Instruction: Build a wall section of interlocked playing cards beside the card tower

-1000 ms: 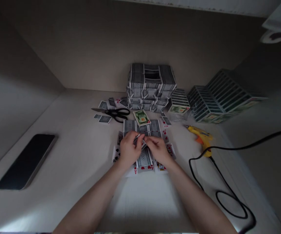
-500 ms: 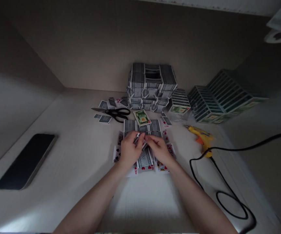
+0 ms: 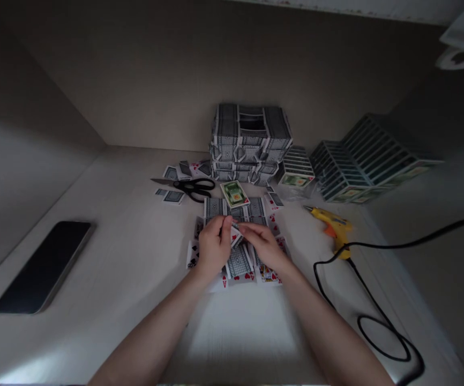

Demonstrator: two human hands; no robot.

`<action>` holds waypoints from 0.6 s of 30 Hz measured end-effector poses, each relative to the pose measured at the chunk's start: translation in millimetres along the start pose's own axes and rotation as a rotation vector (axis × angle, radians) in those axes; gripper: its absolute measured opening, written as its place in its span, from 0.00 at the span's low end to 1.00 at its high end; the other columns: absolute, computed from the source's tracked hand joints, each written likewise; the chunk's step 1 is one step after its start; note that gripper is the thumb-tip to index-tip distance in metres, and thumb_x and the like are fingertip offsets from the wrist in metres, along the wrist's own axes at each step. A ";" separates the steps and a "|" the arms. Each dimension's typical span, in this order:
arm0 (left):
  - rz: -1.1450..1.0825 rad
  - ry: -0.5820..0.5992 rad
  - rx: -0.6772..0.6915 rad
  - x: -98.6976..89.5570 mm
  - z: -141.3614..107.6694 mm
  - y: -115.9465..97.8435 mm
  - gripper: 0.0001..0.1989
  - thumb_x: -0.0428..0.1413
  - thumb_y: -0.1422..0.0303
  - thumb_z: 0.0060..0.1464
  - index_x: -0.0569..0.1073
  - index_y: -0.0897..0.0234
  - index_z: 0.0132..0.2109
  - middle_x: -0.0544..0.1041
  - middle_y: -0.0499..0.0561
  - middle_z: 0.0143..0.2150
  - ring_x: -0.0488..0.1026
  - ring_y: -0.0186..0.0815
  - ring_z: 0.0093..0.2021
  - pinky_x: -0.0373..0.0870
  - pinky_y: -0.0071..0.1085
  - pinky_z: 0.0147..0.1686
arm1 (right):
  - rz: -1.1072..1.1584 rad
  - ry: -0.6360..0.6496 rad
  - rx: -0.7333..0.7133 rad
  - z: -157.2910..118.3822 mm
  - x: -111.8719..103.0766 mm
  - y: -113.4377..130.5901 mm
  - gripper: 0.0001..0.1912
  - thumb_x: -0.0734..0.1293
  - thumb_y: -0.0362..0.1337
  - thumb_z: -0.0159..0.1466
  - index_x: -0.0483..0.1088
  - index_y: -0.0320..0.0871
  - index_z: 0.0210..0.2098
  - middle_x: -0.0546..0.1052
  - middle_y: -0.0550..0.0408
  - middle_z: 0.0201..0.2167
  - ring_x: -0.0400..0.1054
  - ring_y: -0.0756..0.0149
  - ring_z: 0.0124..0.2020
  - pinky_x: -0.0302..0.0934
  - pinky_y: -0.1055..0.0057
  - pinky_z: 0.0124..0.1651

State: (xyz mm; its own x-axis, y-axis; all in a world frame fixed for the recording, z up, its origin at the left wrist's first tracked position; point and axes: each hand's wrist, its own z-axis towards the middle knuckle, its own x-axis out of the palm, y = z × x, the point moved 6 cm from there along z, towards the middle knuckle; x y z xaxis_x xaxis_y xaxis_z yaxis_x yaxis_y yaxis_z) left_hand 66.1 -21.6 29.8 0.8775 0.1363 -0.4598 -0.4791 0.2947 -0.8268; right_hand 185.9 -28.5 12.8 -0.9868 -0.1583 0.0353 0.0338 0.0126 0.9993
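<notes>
Between my hands, a small card piece (image 3: pixel 235 235) with a red mark is pinched above a panel of joined playing cards. My left hand (image 3: pixel 214 245) is closed on its left side, and my right hand (image 3: pixel 262 244) grips its right side. Patterned card backs (image 3: pixel 239 261) show below my fingers, with card faces (image 3: pixel 270 274) along the panel's near and outer edges. A green card box (image 3: pixel 235 194) lies at the panel's far edge. Behind it stands a block-like structure (image 3: pixel 252 142) covered in patterned cards, with an opening in its top.
Black-handled scissors (image 3: pixel 194 186) and loose cards (image 3: pixel 173 197) lie left of the green box. Stacked card boxes (image 3: pixel 296 167) and larger packs (image 3: pixel 356 161) stand at the back right. A yellow glue gun (image 3: pixel 336 228) with a black cable lies right; a phone (image 3: pixel 43 268) lies left.
The small piece between my fingers has turned, so that its red-marked face shows more. My left fingers have shifted slightly; the other objects have stayed where they were.
</notes>
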 end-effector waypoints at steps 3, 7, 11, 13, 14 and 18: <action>-0.098 -0.012 -0.081 0.0 1.1 4.7 0.16 0.44 0.61 0.59 0.71 0.64 0.31 0.74 0.49 0.28 0.69 0.32 0.30 0.64 0.27 0.32 | 0.017 0.053 0.018 -0.7 2.4 -0.2 0.16 0.62 0.46 0.59 0.75 0.44 0.38 0.77 0.57 0.31 0.67 0.66 0.36 0.60 0.69 0.43; -0.314 -0.007 -0.262 2.8 3.3 14.6 0.17 0.47 0.58 0.56 0.71 0.65 0.29 0.73 0.47 0.25 0.67 0.30 0.25 0.63 0.25 0.25 | -0.003 0.114 0.004 -2.2 5.7 3.6 0.17 0.61 0.47 0.61 0.74 0.45 0.41 0.76 0.57 0.32 0.67 0.67 0.35 0.60 0.69 0.42; -0.396 0.007 -0.339 4.1 4.7 18.0 0.18 0.49 0.56 0.54 0.71 0.66 0.27 0.71 0.46 0.22 0.64 0.28 0.22 0.61 0.24 0.22 | -0.013 0.117 -0.015 -2.1 6.2 6.3 0.18 0.62 0.48 0.60 0.74 0.44 0.40 0.76 0.57 0.30 0.66 0.67 0.33 0.60 0.69 0.40; -0.398 0.004 -0.335 3.5 4.7 16.9 0.18 0.49 0.56 0.54 0.71 0.66 0.27 0.71 0.46 0.23 0.65 0.28 0.22 0.61 0.24 0.22 | 0.038 0.102 0.012 -1.6 5.4 3.3 0.17 0.63 0.48 0.58 0.75 0.44 0.38 0.76 0.57 0.29 0.66 0.68 0.32 0.61 0.70 0.38; -0.391 0.001 -0.325 3.1 4.5 15.9 0.18 0.49 0.57 0.54 0.71 0.66 0.27 0.72 0.46 0.23 0.65 0.28 0.23 0.62 0.24 0.23 | 0.076 0.097 0.033 -1.3 5.1 0.8 0.16 0.64 0.48 0.58 0.75 0.43 0.37 0.76 0.57 0.29 0.66 0.68 0.31 0.60 0.70 0.38; -0.354 -0.019 -0.296 1.8 2.9 12.4 0.17 0.49 0.57 0.54 0.72 0.66 0.28 0.74 0.47 0.24 0.67 0.29 0.24 0.62 0.25 0.24 | 0.255 0.068 0.124 -0.7 3.6 -10.2 0.12 0.67 0.43 0.55 0.76 0.44 0.36 0.77 0.56 0.30 0.67 0.68 0.32 0.61 0.70 0.38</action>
State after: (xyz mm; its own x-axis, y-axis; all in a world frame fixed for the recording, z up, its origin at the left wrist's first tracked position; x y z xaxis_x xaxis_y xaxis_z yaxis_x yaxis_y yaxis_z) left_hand 61.8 -15.0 19.7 0.9873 0.0938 -0.1286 -0.1331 0.0434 -0.9902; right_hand 182.2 -29.9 2.7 -0.9359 -0.1998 0.2900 0.2557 0.1808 0.9497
